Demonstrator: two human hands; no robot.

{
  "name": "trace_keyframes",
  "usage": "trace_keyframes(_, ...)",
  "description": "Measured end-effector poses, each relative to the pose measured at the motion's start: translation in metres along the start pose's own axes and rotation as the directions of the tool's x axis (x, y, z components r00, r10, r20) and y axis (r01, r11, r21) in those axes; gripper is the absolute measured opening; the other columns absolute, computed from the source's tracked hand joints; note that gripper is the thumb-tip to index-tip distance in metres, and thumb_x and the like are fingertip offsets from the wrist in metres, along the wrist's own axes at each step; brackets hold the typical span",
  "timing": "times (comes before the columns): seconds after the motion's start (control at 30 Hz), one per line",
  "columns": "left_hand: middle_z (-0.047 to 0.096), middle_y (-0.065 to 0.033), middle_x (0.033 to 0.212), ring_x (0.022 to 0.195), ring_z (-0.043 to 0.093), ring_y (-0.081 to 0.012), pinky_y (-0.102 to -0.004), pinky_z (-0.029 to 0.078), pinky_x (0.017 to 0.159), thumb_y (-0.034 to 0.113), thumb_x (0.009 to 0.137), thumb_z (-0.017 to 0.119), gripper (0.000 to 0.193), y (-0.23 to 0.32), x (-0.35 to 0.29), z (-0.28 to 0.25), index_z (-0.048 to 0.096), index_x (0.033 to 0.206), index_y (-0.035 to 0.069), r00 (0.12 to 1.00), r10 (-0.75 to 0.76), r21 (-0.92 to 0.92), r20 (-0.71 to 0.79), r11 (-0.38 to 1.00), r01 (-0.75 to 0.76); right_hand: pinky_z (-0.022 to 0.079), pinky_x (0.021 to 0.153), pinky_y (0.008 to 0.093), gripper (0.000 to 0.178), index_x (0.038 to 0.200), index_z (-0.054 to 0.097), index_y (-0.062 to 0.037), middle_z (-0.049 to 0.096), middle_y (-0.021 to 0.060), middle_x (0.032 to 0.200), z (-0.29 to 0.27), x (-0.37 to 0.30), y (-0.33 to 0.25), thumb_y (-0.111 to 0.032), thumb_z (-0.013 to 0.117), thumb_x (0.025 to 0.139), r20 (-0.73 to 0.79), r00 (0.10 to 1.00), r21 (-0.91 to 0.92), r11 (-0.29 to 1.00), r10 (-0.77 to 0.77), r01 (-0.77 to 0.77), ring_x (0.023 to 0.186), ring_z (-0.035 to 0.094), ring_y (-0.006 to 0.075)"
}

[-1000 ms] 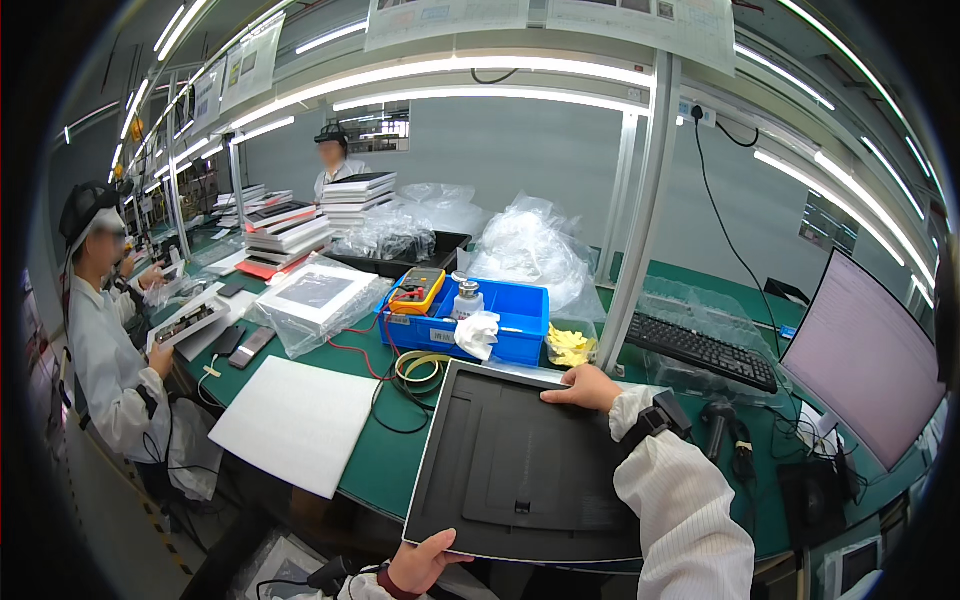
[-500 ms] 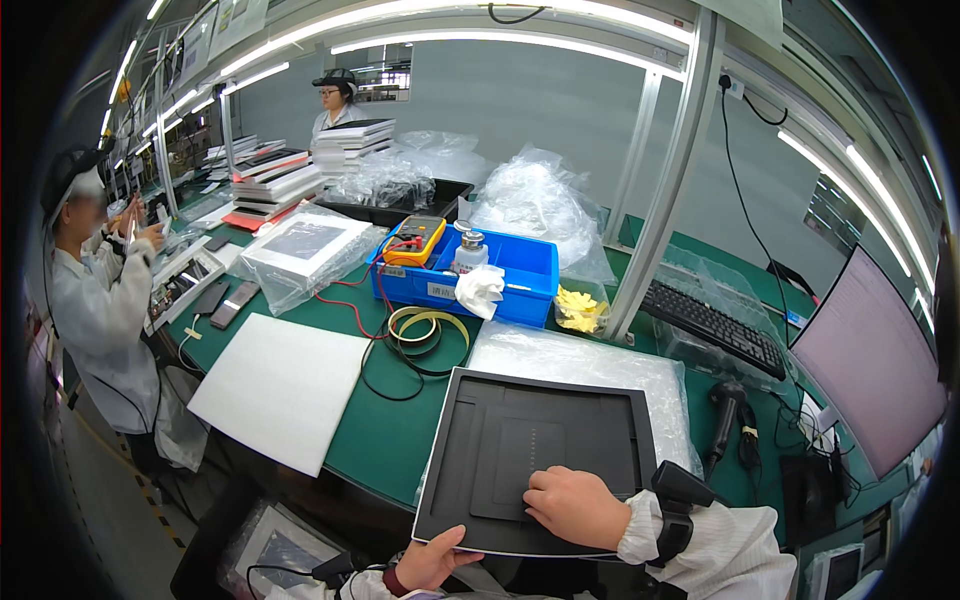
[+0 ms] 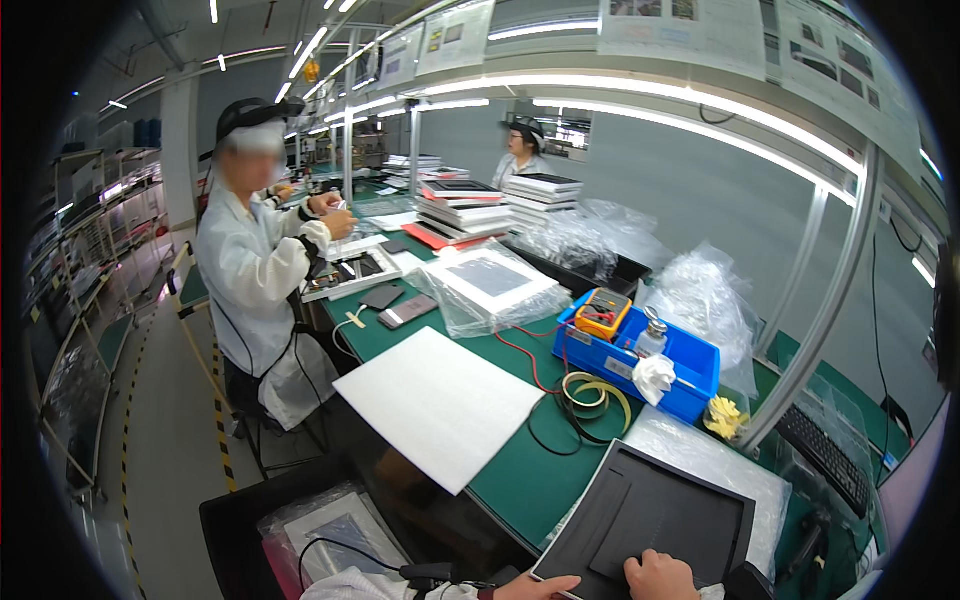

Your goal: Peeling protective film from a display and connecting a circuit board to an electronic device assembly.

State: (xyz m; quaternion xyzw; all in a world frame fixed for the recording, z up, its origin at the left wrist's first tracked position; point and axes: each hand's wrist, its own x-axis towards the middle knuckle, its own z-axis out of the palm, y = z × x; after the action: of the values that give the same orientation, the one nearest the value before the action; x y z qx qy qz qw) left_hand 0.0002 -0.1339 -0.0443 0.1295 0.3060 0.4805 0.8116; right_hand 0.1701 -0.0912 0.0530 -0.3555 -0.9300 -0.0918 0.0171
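Note:
A flat black panel [image 3: 690,510] with a raised rectangle on its face and a pale side edge lies at the lower right, partly over bubble wrap. My left hand [image 3: 540,587] grips its near left corner, thumb on top and the other fingers mostly out of sight. On the panel's near part rests my right hand [image 3: 660,577], its fingers curled in. Whether those fingers hold anything small is hidden. Bubble wrap [image 3: 772,485] shows past the panel's far and right sides.
A white foam sheet [image 3: 440,405] overhangs the table's front edge. Beyond are tape rolls [image 3: 590,395], a blue bin [image 3: 700,365] holding a yellow meter, a bagged white frame [image 3: 495,280] and stacked panels [image 3: 460,205]. A co-worker [image 3: 265,270] works at left; a black crate [image 3: 225,530] stands below.
The view has swung left, so the table and panel appear farther right and lower. Both hands stay on the panel, my right one still curled on its surface.

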Motion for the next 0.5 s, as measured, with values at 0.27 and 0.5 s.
trace_keyframes(0.27, 0.060, -0.0120, 0.083, 0.080, 0.059, -0.0257, -0.0390, 0.050, 0.077, 0.007, 0.081, 0.055, 0.014, 0.008, 0.005, -0.004, 0.058, 0.091, -0.002, 0.996, 0.052, -0.012, 0.078, 0.999, -0.051, 0.044, 0.052, 0.0287, 0.011, 0.082, 0.050, -0.0071, 0.049, 0.0081, 0.071, -0.022, 0.013, 0.005, -0.007, 0.047, 0.072, -0.121, 0.993, -0.253, 0.967, -0.014, -0.017, 0.067, 0.054, 0.0207)
trace_keyframes(0.5, 0.060, -0.0164, 0.082, 0.082, 0.060, -0.0296, -0.0390, 0.050, 0.077, 0.013, 0.081, 0.057, 0.021, 0.007, 0.000, -0.003, 0.058, 0.089, -0.006, 0.994, 0.089, -0.019, 0.056, 0.996, -0.088, 0.044, 0.056, 0.0322, 0.033, 0.090, 0.056, -0.0005, 0.054, 0.0082, 0.081, -0.014, 0.031, 0.054, -0.008, 0.055, 0.058, -0.444, 0.875, -0.220, 0.970, -0.194, 0.104, 0.070, 0.055, 0.0224)
